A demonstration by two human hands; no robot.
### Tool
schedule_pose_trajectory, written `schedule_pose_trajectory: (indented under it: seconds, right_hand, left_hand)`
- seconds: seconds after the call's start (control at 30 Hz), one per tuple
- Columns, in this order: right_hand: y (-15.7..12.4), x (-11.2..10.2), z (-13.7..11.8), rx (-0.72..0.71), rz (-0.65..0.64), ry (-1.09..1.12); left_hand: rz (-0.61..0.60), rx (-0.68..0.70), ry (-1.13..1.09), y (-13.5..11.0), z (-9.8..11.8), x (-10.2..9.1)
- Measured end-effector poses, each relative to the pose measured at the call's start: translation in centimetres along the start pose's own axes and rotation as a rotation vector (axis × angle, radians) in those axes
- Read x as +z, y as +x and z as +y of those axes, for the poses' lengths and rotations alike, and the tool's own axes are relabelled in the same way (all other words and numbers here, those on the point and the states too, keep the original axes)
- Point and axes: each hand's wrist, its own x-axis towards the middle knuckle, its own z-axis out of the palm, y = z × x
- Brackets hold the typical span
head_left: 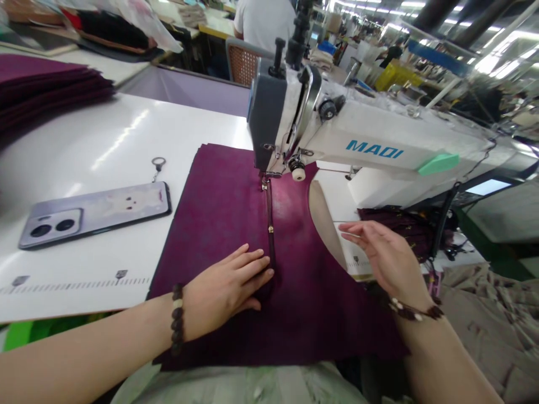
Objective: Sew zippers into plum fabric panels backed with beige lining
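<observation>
Resting flat on purple fabric (pixel 219 207) beside its zipper (pixel 270 216), the left hand (pixel 227 283) grasps nothing; the right hand (pixel 385 255) hovers, fingers (pixel 360 228) half-curled, pinching something or not, I can't tell.

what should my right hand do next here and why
Probably lower the right hand onto the purple fabric, right of the zipper. The left hand rests flat on the left side, fingertips at the zipper, which leads up to the presser foot; the right hand appears raised, so that side seems unguided.
</observation>
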Motion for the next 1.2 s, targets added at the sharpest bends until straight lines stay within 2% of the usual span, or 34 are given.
schedule_pose_trajectory:
  seconds: [0.07, 0.17, 0.27, 0.33, 0.43, 0.6, 0.97, 1.2]
  right_hand:
    - [0.2, 1.0, -1.5, -0.068, -0.075, -0.111]
    - [0.2, 4.5, -3.0, -0.263, -0.331, -0.422]
    - [0.1, 7.9, -2.2, -0.32, -0.436, -0.624]
    - [0.2, 8.9, -1.1, -0.324, -0.445, -0.676]
    - [0.5, 8.6, 0.0, -0.343, -0.466, -0.678]
    - [0.8, 7.6, -0.1, -0.39, -0.505, -0.712]
    - [0.9, 8.0, -0.3, -0.402, -0.532, -0.739]
    - [0.9, 8.3, -0.2, -0.404, -0.518, -0.752]
  left_hand:
    - [0.002, -0.001, 0.007, 0.0, 0.1, 0.0]
    - [0.001, -0.007, 0.021, 0.1, 0.1, -0.2]
    - [-0.006, -0.016, 0.023, 0.1, 0.1, -0.2]
    - [-0.008, -0.022, 0.02, 0.2, 0.3, -0.1]
    - [0.004, -0.06, 0.031, 0.5, 0.7, 0.3]
    - [0.004, -0.053, 0.058, 0.8, 1.0, 0.6]
    - [0.054, -0.039, 0.082, 0.7, 0.4, 0.2]
    - [0.043, -0.028, 0.101, 0.8, 0.2, 0.0]
